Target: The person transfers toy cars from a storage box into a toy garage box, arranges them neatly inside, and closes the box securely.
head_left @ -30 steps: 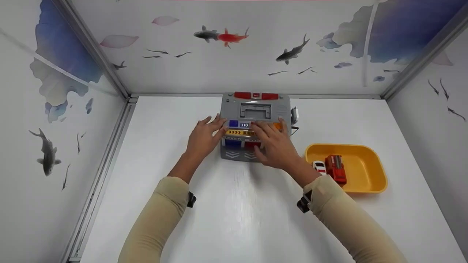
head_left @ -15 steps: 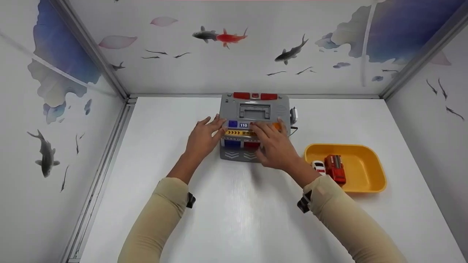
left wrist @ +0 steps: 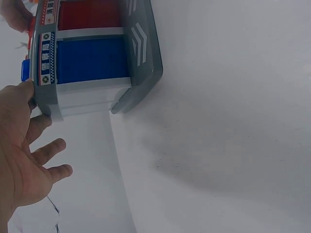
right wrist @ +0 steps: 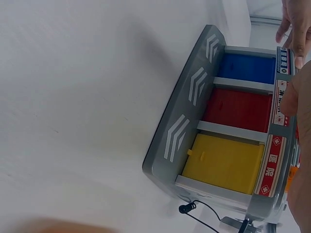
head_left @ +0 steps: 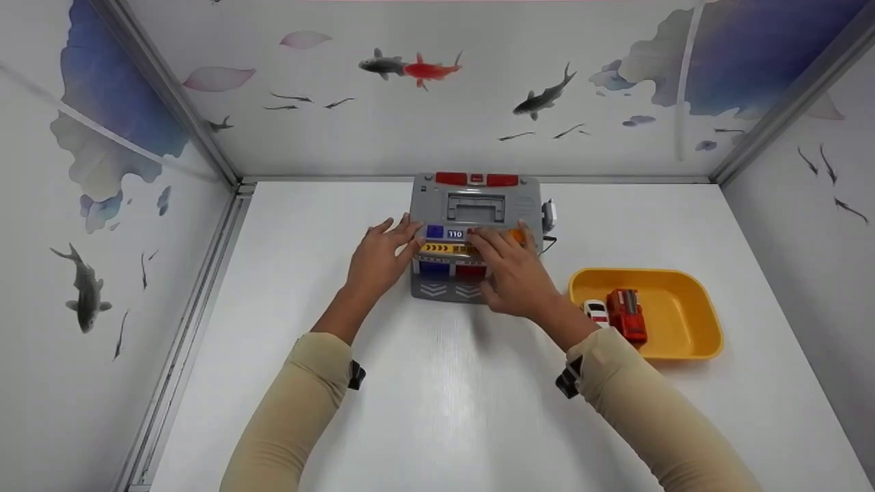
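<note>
A grey toy garage (head_left: pixel 478 198) stands against the back wall, with a carry handle, coloured buttons and a flat ramp at its front. Its blue door (left wrist: pixel 92 59), red door (right wrist: pixel 238 109) and yellow door (right wrist: pixel 223 162) are all down. My left hand (head_left: pixel 379 256) touches the garage's left front corner, thumb on the top edge and the other fingers spread. My right hand (head_left: pixel 517 277) lies over the right front of the roof, fingertips on the button row by the red and orange buttons (head_left: pixel 517 236). The fingers partly cover those buttons.
To the right sits a yellow tray (head_left: pixel 683 321) holding a red toy fire truck (head_left: pixel 627 316) and a small white toy car (head_left: pixel 596 312). From the garage's right side juts a grey part (head_left: pixel 549 215) with a thin black cord (right wrist: pixel 206 206). Walls enclose the table's back and sides.
The right thumb has drawn slightly in, away from the red door. Both hands otherwise stay in place, and the garage and tray have not moved.
</note>
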Tool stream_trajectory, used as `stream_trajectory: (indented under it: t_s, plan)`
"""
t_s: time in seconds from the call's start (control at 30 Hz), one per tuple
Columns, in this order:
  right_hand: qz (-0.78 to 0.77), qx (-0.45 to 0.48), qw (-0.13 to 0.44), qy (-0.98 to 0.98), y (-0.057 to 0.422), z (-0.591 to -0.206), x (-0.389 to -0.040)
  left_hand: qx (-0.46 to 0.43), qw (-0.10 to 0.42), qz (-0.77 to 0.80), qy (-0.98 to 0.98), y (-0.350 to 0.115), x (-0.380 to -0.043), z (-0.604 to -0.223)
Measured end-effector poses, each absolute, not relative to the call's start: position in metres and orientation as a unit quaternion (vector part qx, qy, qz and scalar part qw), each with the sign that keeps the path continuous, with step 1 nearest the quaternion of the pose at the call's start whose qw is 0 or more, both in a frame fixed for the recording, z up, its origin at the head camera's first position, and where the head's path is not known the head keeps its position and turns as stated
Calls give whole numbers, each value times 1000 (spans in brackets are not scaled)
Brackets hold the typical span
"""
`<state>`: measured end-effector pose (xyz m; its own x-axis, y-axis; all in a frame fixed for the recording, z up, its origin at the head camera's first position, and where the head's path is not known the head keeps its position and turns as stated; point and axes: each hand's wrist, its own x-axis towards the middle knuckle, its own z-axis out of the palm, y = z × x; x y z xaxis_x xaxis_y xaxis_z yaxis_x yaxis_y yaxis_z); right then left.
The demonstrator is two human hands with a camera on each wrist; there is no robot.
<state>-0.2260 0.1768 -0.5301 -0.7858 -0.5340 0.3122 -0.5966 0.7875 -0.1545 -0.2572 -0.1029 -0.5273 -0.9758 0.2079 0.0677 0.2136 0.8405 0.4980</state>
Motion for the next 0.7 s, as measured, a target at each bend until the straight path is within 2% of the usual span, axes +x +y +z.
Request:
stream_trajectory:
  t_s: [0.7]
  plan:
    - [106, 315, 121, -935, 183, -532, -225, -103, 0, -251, -963, -102, -257, -527]
